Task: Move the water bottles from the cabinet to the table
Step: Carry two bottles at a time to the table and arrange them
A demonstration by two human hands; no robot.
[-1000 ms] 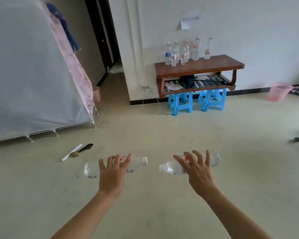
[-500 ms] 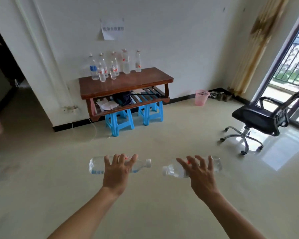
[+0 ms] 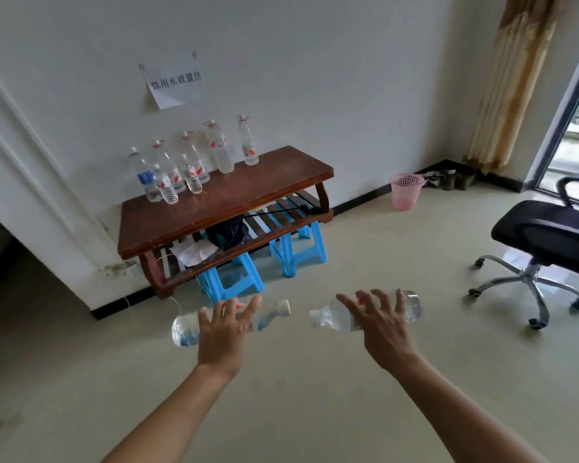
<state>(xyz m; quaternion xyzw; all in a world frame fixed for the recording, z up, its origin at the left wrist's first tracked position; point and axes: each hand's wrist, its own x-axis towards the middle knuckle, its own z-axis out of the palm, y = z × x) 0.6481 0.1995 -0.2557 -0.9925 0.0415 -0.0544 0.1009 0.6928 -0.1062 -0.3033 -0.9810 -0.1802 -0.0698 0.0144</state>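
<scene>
My left hand holds a bottle sideways, fingers spread over it and curled round its body, the cap pointing toward my right hand. That hand grips a second bottle the same way, lying roughly level, its cap facing the left hand, so the two caps sit near each other but apart in the gap between the hands. Both are clear and carried in the air over the floor. Well ahead of the left hand stands the worktop, brown wood, set against the wall, with a group of bottles upright along its far left side. Two blue stools are tucked beneath it, the nearer one just past the left hand's fingertips in my view. A paper sign hangs on the wall above the group. Far ahead of the right hand sits a pink bin by the wall, and off to that hand's right stands a black chair on wheels.
</scene>
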